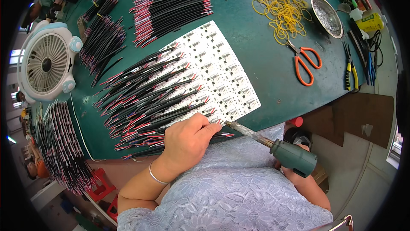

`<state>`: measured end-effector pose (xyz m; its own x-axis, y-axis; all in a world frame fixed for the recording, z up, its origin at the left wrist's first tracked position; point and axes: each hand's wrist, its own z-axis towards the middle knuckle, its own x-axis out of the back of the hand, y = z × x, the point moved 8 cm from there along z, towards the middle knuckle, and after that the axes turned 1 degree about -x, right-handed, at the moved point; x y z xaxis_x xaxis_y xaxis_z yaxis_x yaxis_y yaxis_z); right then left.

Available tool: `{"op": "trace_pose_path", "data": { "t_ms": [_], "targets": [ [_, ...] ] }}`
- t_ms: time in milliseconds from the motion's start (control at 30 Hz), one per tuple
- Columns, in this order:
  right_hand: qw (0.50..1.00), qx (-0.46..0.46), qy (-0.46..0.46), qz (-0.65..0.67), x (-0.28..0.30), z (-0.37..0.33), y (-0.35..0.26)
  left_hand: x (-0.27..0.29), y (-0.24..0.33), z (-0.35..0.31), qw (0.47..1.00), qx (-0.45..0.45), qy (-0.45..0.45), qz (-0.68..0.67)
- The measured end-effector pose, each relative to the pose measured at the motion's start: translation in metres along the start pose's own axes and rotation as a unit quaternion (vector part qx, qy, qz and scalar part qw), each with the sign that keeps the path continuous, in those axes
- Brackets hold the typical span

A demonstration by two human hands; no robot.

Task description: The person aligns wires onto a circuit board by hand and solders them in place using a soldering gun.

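Observation:
A white panel of small circuit boards [220, 56] lies on the bench, with rows of black-sleeved wires [145, 88] fanning out over its left part. Low over the panel's near edge, my left hand [185, 139] is closed, thumb and forefinger pinching a thin wire [221, 123] with a reddish end. My right hand [294, 174], partly hidden behind the tool, grips a soldering iron [294, 157] with a green handle. The iron's tip is beside the pinched wire at the panel's near corner; whether they touch, I cannot tell.
Orange-handled scissors [305, 62], yellow rubber bands [282, 7], a metal bowl [326, 17] and yellow-handled pliers [351, 71] lie at the right. Wire bundles [173, 11] lie at the back. A white fan [46, 62] stands at the left, near another wired panel [62, 141].

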<state>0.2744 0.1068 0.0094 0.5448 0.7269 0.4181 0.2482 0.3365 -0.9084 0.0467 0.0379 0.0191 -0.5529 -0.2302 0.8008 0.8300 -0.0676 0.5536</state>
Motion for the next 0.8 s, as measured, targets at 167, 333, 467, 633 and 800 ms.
{"op": "trace_pose_path", "data": {
  "t_ms": [167,333,467,633,800],
  "targets": [
    [1.000,0.015,-0.001,-0.026,-0.001,-0.005,0.002,-0.002,0.000,-0.001,1.000,0.000,-0.006,-0.003],
    [0.997,0.049,-0.001,-0.055,-0.001,-0.013,0.008,-0.003,0.001,0.002,1.000,-0.011,0.001,-0.005],
    [0.918,-0.114,0.166,0.341,0.011,-0.032,0.040,0.000,0.000,0.002,1.000,-0.007,0.000,0.005],
    [0.881,-0.072,0.274,0.378,0.021,0.022,0.019,0.003,0.003,-0.003,0.999,0.004,-0.026,0.018],
    [0.874,-0.082,0.268,0.397,0.022,0.045,0.020,0.099,0.003,0.014,0.997,0.015,0.036,0.064]
  ]
}}
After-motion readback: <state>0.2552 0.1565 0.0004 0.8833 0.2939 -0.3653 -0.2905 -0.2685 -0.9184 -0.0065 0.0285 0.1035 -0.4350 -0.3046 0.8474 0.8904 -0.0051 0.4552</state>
